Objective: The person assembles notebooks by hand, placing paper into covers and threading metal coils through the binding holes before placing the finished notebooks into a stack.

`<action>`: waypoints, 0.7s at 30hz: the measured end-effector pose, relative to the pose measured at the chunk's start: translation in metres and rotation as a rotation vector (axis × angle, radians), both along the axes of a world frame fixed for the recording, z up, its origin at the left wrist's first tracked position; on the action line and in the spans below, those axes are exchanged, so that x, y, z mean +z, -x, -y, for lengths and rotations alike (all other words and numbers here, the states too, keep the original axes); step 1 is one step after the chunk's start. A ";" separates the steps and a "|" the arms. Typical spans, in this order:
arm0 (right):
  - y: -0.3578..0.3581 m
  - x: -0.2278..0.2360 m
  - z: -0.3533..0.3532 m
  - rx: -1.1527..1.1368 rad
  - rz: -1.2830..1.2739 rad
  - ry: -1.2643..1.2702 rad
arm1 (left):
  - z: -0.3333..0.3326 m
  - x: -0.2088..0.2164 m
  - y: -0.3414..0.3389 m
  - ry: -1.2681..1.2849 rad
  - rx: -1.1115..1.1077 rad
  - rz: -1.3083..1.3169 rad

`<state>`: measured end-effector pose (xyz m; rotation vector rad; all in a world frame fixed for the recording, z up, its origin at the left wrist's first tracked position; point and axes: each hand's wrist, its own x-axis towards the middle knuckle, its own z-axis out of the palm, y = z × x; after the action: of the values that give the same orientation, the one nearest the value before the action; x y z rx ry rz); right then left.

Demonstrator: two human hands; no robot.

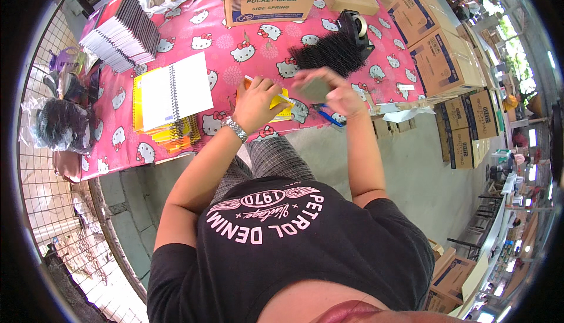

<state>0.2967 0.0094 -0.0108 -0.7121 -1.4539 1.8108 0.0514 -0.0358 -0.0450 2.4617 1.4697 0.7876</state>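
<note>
My left hand (257, 104), a watch on its wrist, presses down on a small yellow-covered pad or notebook (283, 110) near the table's front edge. Its fingers lie spread over the cover, and a thin white strip shows beside them. Just to the right, my right hand (345, 95) is closed around a flat grey-green piece (315, 90), slightly blurred; its exact kind cannot be made out. Blue-handled pliers (328, 115) lie below that hand. Beyond it rests a heap of black spiral binding coils (330, 54).
Left of my hands stands a stack of yellow spiral notebooks (170, 97), a white page on top. Further back are more spiral notebooks (120, 32), a cardboard box (270, 4) and a black tape dispenser (356, 30). Cartons (437, 61) line the right side.
</note>
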 end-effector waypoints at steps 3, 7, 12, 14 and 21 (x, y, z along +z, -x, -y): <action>0.004 -0.014 -0.005 0.165 0.240 0.044 | 0.000 0.003 -0.003 0.027 -0.022 0.000; 0.003 -0.017 -0.007 0.175 0.044 -0.033 | -0.007 0.003 0.002 0.003 -0.012 -0.004; 0.015 -0.005 -0.004 0.215 -0.329 0.194 | -0.011 -0.002 0.005 0.044 -0.014 0.018; 0.014 -0.007 -0.006 0.205 -0.056 0.056 | -0.012 -0.002 0.004 0.023 -0.037 0.009; 0.013 -0.018 -0.014 0.131 0.278 0.045 | -0.010 -0.005 0.005 0.009 -0.028 0.046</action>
<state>0.2838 0.0232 -0.0291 -0.9408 -1.6776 1.9063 0.0465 -0.0253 -0.0504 2.4357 1.4165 0.8241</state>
